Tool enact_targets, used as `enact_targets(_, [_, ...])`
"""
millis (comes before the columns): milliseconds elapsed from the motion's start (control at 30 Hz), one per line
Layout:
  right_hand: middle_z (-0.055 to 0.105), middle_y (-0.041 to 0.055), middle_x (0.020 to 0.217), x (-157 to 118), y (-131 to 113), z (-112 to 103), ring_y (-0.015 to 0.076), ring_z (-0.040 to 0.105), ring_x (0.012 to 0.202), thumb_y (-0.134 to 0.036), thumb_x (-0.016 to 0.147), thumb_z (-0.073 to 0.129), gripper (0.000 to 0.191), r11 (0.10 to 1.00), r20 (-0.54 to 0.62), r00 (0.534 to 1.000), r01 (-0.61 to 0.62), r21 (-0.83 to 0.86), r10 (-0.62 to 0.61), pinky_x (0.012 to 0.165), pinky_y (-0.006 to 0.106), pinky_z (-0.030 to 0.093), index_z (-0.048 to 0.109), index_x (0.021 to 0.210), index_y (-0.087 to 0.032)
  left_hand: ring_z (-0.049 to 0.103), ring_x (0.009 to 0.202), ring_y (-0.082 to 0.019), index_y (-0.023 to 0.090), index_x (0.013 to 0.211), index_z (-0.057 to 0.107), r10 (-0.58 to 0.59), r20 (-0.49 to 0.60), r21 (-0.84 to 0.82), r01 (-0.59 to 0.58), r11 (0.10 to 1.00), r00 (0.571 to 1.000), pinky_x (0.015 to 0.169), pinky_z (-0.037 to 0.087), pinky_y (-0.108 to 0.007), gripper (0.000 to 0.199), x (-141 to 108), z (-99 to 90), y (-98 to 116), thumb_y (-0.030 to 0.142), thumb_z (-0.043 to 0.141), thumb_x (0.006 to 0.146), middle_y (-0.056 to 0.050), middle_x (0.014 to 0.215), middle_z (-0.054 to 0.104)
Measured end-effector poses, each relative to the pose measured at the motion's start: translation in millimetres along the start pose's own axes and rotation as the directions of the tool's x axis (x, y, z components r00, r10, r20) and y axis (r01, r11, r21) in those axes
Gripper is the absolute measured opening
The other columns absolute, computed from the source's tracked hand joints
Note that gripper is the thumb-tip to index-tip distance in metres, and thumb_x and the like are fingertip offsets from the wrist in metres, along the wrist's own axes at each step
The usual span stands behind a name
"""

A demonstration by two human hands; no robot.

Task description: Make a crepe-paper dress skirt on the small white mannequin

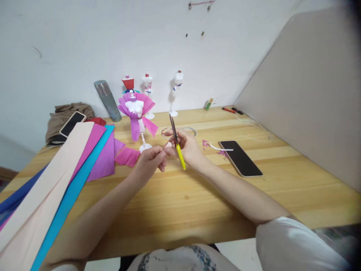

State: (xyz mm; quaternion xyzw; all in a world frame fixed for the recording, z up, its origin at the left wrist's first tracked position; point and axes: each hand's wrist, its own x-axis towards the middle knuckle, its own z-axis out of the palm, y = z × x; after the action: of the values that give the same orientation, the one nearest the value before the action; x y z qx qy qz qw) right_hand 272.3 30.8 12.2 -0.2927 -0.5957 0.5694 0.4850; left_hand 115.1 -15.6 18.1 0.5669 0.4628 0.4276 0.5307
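Note:
My left hand [149,161] is closed, its thumb and fingertips pinching a small pale pink piece [169,144], perhaps paper. My right hand [189,147] holds a pair of scissors [179,153] with yellow handles, dark blades pointing up and away; its fingertips meet those of my left hand by the pale piece. Just beyond stands a white mini dress form [135,107] draped in pink and purple crepe paper [146,101]. Magenta crepe paper [128,155] lies to the left of my left hand. Behind my right hand, a roll of tape [191,130] is partly hidden.
Long crepe paper strips [53,180] in pale pink, blue and purple spread at left. A steel-grey bottle [107,99], a phone [73,123] on brown cloth, and more dress forms [178,81] stand behind. At right lie another phone [242,158] and purple scraps [205,145].

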Motion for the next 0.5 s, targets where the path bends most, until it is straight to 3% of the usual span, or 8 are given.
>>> enact_targets(133, [0.065, -0.0021, 0.083, 2, -4, -8, 0.0120, 0.062, 0.067, -0.024, 0.059, 0.087, 0.057, 0.996, 0.116, 0.992, -0.049, 0.070, 0.041, 0.067, 0.029, 0.052, 0.057, 0.107, -0.022, 0.050, 0.044, -0.007, 0.015, 0.071, 0.059, -0.096, 0.120, -0.196, 0.118, 0.973, 0.988, 0.048, 0.042, -0.020, 0.031, 1, -7.7, 3, 0.043, 0.071, 0.079, 0.004, 0.052, 0.054])
enact_targets(300, [0.062, -0.0031, 0.081, 3, -1, -10, 0.0087, 0.056, 0.062, -0.026, 0.060, 0.089, 0.056, 0.996, 0.183, 0.983, 0.017, 0.082, -0.032, 0.063, 0.025, 0.049, 0.059, 0.108, -0.022, 0.047, 0.040, -0.007, 0.015, 0.070, 0.058, -0.169, 0.329, -0.421, 0.305, 0.854, 0.929, 0.046, 0.045, -0.022, 0.037, 2, -15.5, 5, 0.045, 0.080, 0.071, 0.004, 0.052, 0.053])
enact_targets(500, [0.066, 0.0027, 0.087, 4, -7, -19, 0.0134, 0.058, 0.072, -0.038, 0.068, 0.085, 0.057, 0.992, 0.211, 0.976, 0.078, -0.099, -0.056, 0.071, 0.030, 0.049, 0.059, 0.116, -0.019, 0.028, 0.037, -0.004, 0.016, 0.069, 0.057, -0.223, 0.421, -0.449, 0.415, 0.791, 0.879, 0.037, 0.029, -0.016, 0.025, 7, -26.9, 3, 0.035, 0.072, 0.076, 0.008, 0.045, 0.035])
